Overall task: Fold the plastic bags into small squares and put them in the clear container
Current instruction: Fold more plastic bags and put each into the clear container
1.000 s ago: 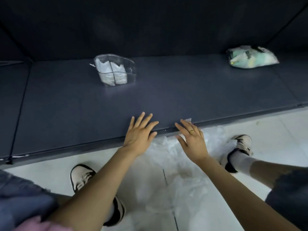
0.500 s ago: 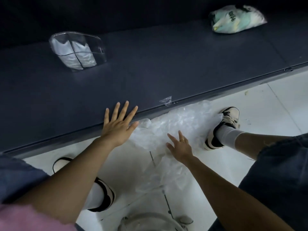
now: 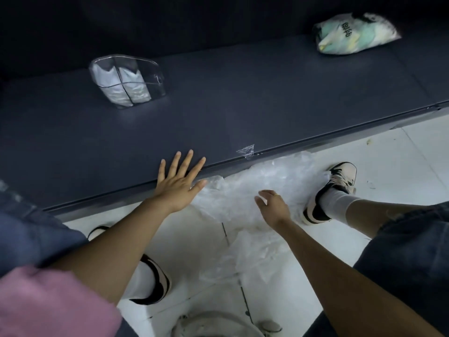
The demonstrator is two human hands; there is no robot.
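Note:
A heap of crumpled clear plastic bags (image 3: 245, 205) lies on the white floor just below the front edge of the dark platform (image 3: 243, 113). My right hand (image 3: 272, 205) reaches down onto the heap, its fingers curled into the plastic of a plastic bag. My left hand (image 3: 179, 181) lies flat with spread fingers on the platform's front edge, holding nothing. The clear container (image 3: 126, 81) stands at the back left of the platform, and folded white bags show inside it.
A stuffed green and white bag (image 3: 354, 32) lies at the platform's back right. A scrap of clear plastic (image 3: 246, 152) sits on the platform's edge. My shoes (image 3: 337, 186) (image 3: 150, 283) stand on either side of the heap. A pale rounded object (image 3: 218, 324) is at the bottom.
My right hand dropped from the platform's edge down to the heap on the floor, and its fingers have curled into the plastic. The left hand stayed flat on the edge. The view tilted downward.

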